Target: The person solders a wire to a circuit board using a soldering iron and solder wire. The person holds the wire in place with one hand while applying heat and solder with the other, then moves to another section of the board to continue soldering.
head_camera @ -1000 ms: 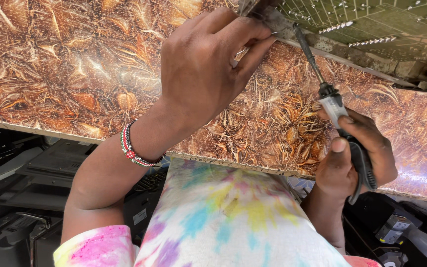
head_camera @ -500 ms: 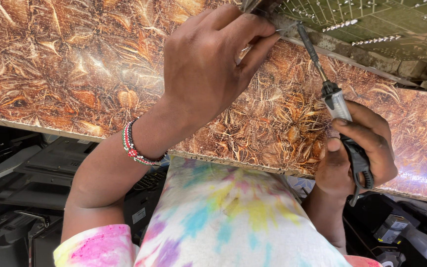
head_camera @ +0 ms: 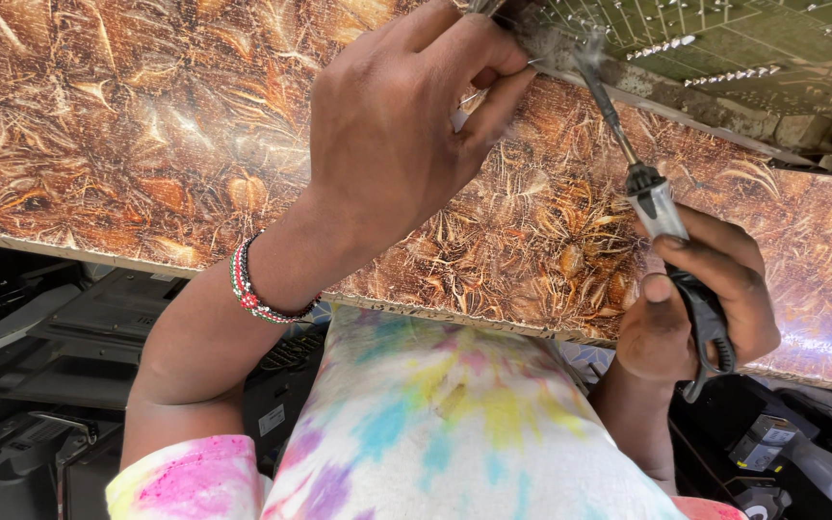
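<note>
My right hand [head_camera: 695, 308] grips the black handle of a soldering iron [head_camera: 652, 197], whose thin tip reaches up to the edge of a green circuit board [head_camera: 724, 39] at the top right. A wisp of smoke rises where the tip meets the board. My left hand [head_camera: 397, 125], with a beaded bracelet [head_camera: 252, 289] on the wrist, pinches a thin silvery wire [head_camera: 474, 96] beside that same spot, fingers closed on it. Both hands work over a tabletop [head_camera: 127, 144] covered in a brown leaf-patterned sheet.
The table's near edge [head_camera: 69, 252] runs across the view. Below it lie dark electronic casings [head_camera: 40, 385] at the left and black parts with a small bottle [head_camera: 820, 472] at the lower right. My tie-dye shirt [head_camera: 455, 433] fills the bottom centre.
My right hand and the soldering iron have shifted slightly right and down along the board edge. My left hand has stayed at the board's corner, still pinching.
</note>
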